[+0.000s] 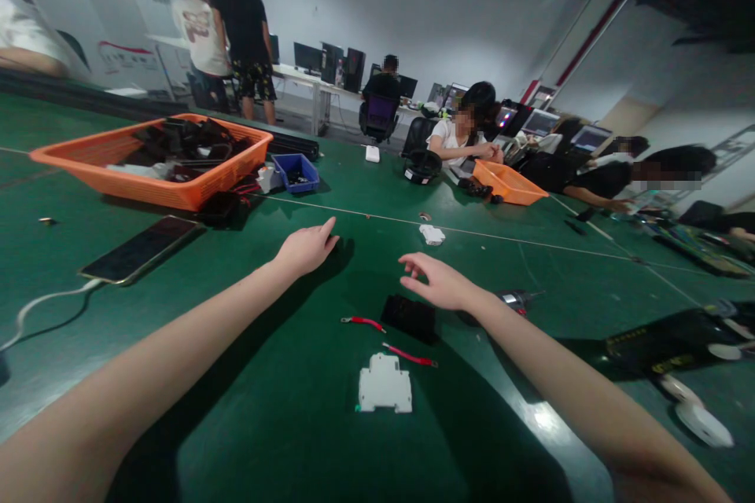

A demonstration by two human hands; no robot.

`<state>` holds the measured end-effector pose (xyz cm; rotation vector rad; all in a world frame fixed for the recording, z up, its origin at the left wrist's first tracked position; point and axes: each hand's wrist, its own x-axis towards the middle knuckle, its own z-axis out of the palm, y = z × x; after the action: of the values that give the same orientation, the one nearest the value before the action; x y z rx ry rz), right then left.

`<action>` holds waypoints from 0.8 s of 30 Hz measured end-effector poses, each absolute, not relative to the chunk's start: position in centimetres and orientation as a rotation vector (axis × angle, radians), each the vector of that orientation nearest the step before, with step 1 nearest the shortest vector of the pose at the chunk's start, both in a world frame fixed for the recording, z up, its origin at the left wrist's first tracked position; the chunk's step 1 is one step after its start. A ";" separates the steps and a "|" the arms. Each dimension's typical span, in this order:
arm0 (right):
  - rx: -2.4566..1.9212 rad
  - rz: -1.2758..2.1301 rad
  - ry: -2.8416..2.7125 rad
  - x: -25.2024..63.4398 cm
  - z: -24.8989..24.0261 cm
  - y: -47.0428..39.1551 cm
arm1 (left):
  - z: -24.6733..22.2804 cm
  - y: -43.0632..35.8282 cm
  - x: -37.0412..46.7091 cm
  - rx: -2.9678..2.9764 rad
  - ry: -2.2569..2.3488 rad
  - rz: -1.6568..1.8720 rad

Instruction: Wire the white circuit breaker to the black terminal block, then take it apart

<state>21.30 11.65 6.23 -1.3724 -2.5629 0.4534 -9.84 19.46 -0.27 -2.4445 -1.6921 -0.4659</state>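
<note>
- Found phone (pixel 141 250) at far L, flat on green tbl (pixel 283 424), white cable (pixel 44 297) plugged in at near end.
- Noted lg. orange basket (pixel 194 192) beyond phone, piled w/ black parts (pixel 194 140).
- Located blue bin (pixel 300 187) just R of basket.
- Observed left hand (pixel 303 248) above tbl, back upward, fingertips narrowly parted, clear of parts.
- Found 1st red lead (pixel 366 321) on tbl, R of and nearer than left hand, lug at L end.
- Located white module (pixel 384 385) flat on tbl, nearest of loose parts.
- Noted 2nd red lead (pixel 410 356) btwn. module and black block (pixel 410 318), angled, lug at R end.
- Found black block on tbl, just short of right hand (pixel 437 281); contact: could not tell.
- Noted sm. white part (pixel 432 235) beyond right hand.
- Observed right hand w/ thumb and fingers bent, moderately wide, holding nil.
- Located thin-shafted tool (pixel 515 299) R of right hand, just beyond forearm (pixel 524 346).
- Noted black item w/ gold lettering (pixel 661 342) at far R.
</note>
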 end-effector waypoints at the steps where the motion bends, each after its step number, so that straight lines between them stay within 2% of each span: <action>1: -1.403 0.377 -2.544 21.0 6.0 13.5 | -0.2 19.5 -9.8 -2.439 -1.724 -0.475; 7: -1.546 0.150 -2.465 17.8 4.4 24.8 | 0.1 19.1 -9.6 -2.435 -1.768 -0.486; 12: -1.652 0.077 -2.421 15.1 2.9 30.5 | 0.0 19.0 -9.8 -2.457 -1.721 -0.490; 24: -1.712 0.116 -2.559 13.2 0.8 32.4 | -0.7 19.7 -9.8 -2.443 -1.504 -0.368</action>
<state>13.16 32.42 0.84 -1.7115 -2.5589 0.1159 -9.85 19.67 -0.66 -2.4434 -1.5043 -0.3681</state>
